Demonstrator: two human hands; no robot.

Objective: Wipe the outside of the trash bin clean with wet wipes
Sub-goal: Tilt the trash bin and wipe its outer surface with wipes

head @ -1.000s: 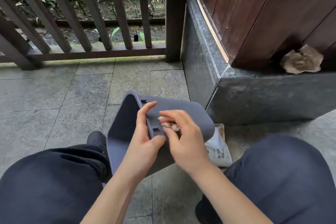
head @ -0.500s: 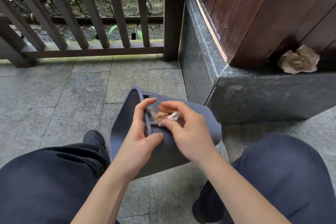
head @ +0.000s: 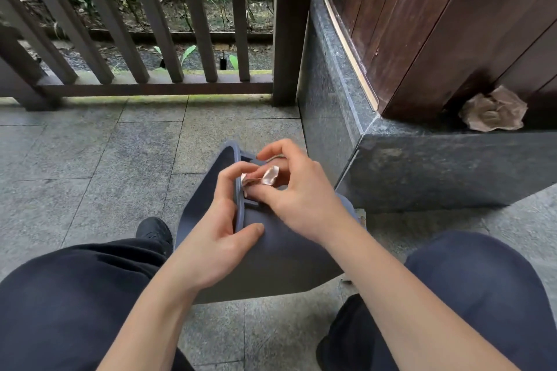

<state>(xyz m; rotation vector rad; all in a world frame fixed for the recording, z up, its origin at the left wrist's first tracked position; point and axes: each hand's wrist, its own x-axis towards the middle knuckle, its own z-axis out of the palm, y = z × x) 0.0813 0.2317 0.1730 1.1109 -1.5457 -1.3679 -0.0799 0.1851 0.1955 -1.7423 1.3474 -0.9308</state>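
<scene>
A dark grey trash bin (head: 280,262) lies tipped on its side on the stone floor between my knees, its open mouth facing left. My left hand (head: 217,232) grips the bin's rim, fingers inside and thumb on the outer wall. My right hand (head: 301,190) pinches a small, dirty, crumpled wet wipe (head: 268,175) and holds it against the handle recess near the rim. The bin's far side is hidden.
A wet-wipe pack (head: 361,215) peeks out behind the bin on the right. A crumpled brown paper (head: 494,113) lies on the stone step (head: 422,166) by the wooden door. A railing (head: 150,87) closes off the paved floor ahead. My shoe (head: 153,230) is left of the bin.
The bin has turned and shifted slightly, now covering most of the wipe pack. My right hand has moved up along the rim with the wipe. The view has tilted a little.
</scene>
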